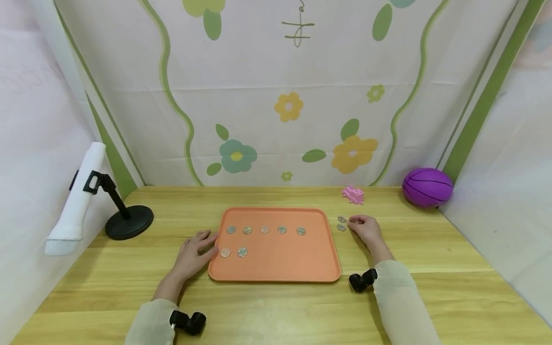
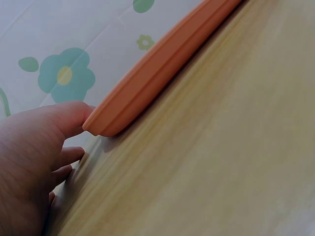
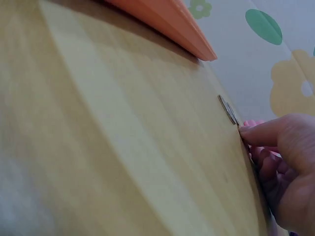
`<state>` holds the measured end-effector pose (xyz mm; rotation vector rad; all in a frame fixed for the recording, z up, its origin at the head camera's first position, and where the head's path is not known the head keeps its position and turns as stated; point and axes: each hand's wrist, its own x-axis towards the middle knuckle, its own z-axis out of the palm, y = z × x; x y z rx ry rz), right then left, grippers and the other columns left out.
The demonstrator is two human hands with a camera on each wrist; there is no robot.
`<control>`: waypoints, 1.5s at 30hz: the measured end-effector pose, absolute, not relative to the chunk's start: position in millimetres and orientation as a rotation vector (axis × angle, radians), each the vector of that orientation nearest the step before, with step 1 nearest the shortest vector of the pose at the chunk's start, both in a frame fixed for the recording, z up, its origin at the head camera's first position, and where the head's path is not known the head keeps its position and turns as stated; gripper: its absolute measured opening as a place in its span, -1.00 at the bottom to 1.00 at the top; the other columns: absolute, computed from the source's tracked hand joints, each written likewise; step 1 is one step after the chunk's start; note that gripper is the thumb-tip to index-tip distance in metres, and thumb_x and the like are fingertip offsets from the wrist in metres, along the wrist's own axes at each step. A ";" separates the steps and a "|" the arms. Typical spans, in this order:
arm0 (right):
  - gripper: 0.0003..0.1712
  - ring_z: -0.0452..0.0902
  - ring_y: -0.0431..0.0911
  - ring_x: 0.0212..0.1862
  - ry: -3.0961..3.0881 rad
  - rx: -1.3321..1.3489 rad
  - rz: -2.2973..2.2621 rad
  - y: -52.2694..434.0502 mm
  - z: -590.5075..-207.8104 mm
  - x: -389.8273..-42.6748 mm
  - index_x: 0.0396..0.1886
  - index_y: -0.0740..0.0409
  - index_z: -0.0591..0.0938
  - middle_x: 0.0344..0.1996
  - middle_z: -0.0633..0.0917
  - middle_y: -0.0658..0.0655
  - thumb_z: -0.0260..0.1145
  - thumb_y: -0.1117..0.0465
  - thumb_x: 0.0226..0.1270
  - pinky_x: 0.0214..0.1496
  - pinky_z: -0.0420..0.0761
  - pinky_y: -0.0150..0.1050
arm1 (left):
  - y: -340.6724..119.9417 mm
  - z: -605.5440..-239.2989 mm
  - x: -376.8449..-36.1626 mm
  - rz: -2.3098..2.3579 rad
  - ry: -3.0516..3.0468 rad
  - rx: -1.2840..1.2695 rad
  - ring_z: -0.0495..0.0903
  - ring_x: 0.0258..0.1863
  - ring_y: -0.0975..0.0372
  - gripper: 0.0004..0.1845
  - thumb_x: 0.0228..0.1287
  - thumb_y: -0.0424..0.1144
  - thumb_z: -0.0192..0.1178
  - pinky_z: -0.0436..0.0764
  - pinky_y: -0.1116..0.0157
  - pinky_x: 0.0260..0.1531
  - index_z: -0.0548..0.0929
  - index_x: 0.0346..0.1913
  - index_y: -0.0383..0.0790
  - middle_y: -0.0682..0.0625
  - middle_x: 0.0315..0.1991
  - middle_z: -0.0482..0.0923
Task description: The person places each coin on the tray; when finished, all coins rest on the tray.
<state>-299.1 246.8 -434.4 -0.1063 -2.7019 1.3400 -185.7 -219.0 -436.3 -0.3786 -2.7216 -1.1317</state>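
Note:
Silver-coloured coins (image 1: 265, 230) lie on an orange tray (image 1: 284, 263): several in a back row, two in a front row at the left. My left hand (image 1: 193, 256) rests beside the tray's left side, fingers spread and touching its rim; the left wrist view shows the other fingers low at the tabletop. To the right of the tray, two loose coins (image 1: 341, 227) lie on the table. Right at them are the fingertips of my right hand (image 1: 366, 230), thumb stretched forward and other fingers bent. Whether a coin is between these fingertips I cannot tell.
A pink toy (image 1: 353, 195) sits behind the loose coins. A purple ball (image 1: 428, 187) is at the back right corner. On the left, a white microphone (image 1: 82, 201) leans in a black stand (image 1: 129, 222). A patterned cloth hangs behind the wooden table (image 1: 280, 311).

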 end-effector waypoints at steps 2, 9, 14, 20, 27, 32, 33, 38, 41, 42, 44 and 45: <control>-0.68 0.37 0.01 -0.28 -2.750 -0.081 1.289 246.9 -432.6 -298.8 -0.18 0.38 0.54 -0.33 0.53 0.23 0.21 0.22 0.13 -0.24 0.37 -0.17 | -218.5 -436.2 -186.0 -1.130 -2.716 -0.385 -0.02 0.20 -0.14 -0.50 0.19 -0.12 0.07 -0.22 -0.12 0.09 0.36 0.16 -0.28 -0.32 0.18 0.15; -0.73 0.38 0.01 -0.37 -2.893 -0.053 1.176 243.6 -424.3 -294.1 -0.28 0.39 0.47 -0.45 0.49 0.20 0.17 0.24 0.13 -0.29 0.40 -0.14 | -216.5 -435.0 -185.5 -1.130 -2.721 -0.395 -0.02 0.19 -0.15 -0.50 0.20 -0.13 0.05 -0.21 -0.13 0.08 0.35 0.17 -0.29 -0.33 0.18 0.15; -0.70 0.37 0.02 -0.36 -2.903 -0.038 1.123 240.2 -422.6 -291.6 -0.28 0.41 0.43 -0.44 0.46 0.21 0.20 0.23 0.10 -0.30 0.39 -0.13 | -218.2 -435.8 -186.0 -1.128 -2.723 -0.383 -0.02 0.20 -0.13 -0.50 0.20 -0.11 0.05 -0.21 -0.11 0.09 0.35 0.17 -0.28 -0.32 0.18 0.14; -0.70 0.36 0.03 -0.33 -2.820 0.004 1.116 238.9 -425.6 -291.0 -0.29 0.39 0.43 -0.42 0.46 0.23 0.23 0.27 0.03 -0.28 0.37 -0.13 | -219.1 -436.3 -186.6 -1.116 -2.724 -0.385 -0.01 0.20 -0.14 -0.50 0.20 -0.10 0.05 -0.21 -0.12 0.09 0.36 0.17 -0.27 -0.32 0.18 0.15; -0.76 0.36 -0.04 -0.40 -2.743 0.003 1.220 240.1 -429.7 -288.3 -0.30 0.38 0.48 -0.49 0.48 0.17 0.24 0.31 0.04 -0.37 0.36 -0.26 | -218.6 -436.4 -186.7 -1.103 -2.723 -0.383 -0.01 0.19 -0.15 -0.49 0.19 -0.10 0.05 -0.20 -0.12 0.09 0.36 0.17 -0.27 -0.33 0.17 0.16; -0.71 0.43 -0.17 -0.40 -2.661 -0.035 1.478 239.0 -426.6 -284.0 -0.24 0.47 0.52 -0.40 0.57 0.21 0.22 0.32 0.09 -0.37 0.45 -0.40 | -218.5 -435.5 -185.6 -1.117 -2.721 -0.386 -0.01 0.19 -0.16 -0.49 0.19 -0.10 0.06 -0.20 -0.12 0.08 0.36 0.16 -0.28 -0.34 0.17 0.16; -0.69 0.44 -0.20 -0.41 -2.636 -0.052 1.563 238.1 -425.0 -282.6 -0.21 0.49 0.52 -0.37 0.58 0.21 0.23 0.32 0.09 -0.38 0.46 -0.42 | -218.3 -435.3 -185.4 -1.119 -2.721 -0.388 -0.01 0.19 -0.16 -0.49 0.19 -0.10 0.06 -0.20 -0.12 0.08 0.36 0.16 -0.28 -0.34 0.17 0.16; -0.57 0.45 -0.25 -0.42 -2.526 -0.118 1.876 228.6 -414.6 -276.0 -0.07 0.44 0.49 -0.30 0.61 0.10 0.26 0.26 0.09 -0.43 0.47 -0.41 | -218.0 -434.9 -184.6 -1.136 -2.716 -0.393 -0.02 0.19 -0.16 -0.50 0.19 -0.12 0.06 -0.20 -0.12 0.09 0.37 0.16 -0.29 -0.34 0.17 0.16; -0.49 0.46 -0.27 -0.40 -2.484 -0.097 1.989 221.6 -414.2 -277.7 -0.05 0.34 0.52 -0.32 0.63 -0.01 0.33 0.13 0.02 -0.42 0.48 -0.43 | -218.1 -434.7 -184.0 -1.137 -2.715 -0.392 -0.01 0.19 -0.15 -0.50 0.19 -0.13 0.07 -0.20 -0.12 0.09 0.37 0.16 -0.29 -0.33 0.17 0.16; -0.45 0.47 -0.27 -0.38 -2.471 -0.066 2.022 219.0 -414.9 -278.7 -0.04 0.32 0.53 -0.31 0.63 -0.02 0.34 0.08 -0.01 -0.41 0.48 -0.43 | -218.1 -434.4 -183.8 -1.139 -2.713 -0.392 -0.01 0.19 -0.15 -0.50 0.19 -0.13 0.07 -0.21 -0.12 0.09 0.37 0.16 -0.29 -0.33 0.17 0.16; -0.44 0.48 -0.26 -0.38 -2.419 0.011 2.100 212.7 -418.6 -281.8 -0.05 0.31 0.54 -0.31 0.64 -0.01 0.35 0.07 -0.03 -0.41 0.49 -0.44 | -218.2 -434.1 -183.9 -1.138 -2.713 -0.394 -0.02 0.19 -0.16 -0.50 0.19 -0.12 0.06 -0.21 -0.12 0.09 0.36 0.16 -0.29 -0.33 0.17 0.15; -0.43 0.48 -0.26 -0.39 -2.405 0.017 2.131 208.1 -418.8 -281.8 -0.06 0.29 0.55 -0.32 0.64 -0.02 0.37 0.04 -0.06 -0.41 0.49 -0.45 | -218.1 -433.8 -183.9 -1.139 -2.713 -0.395 -0.02 0.19 -0.15 -0.50 0.20 -0.12 0.06 -0.21 -0.12 0.09 0.36 0.16 -0.30 -0.33 0.17 0.15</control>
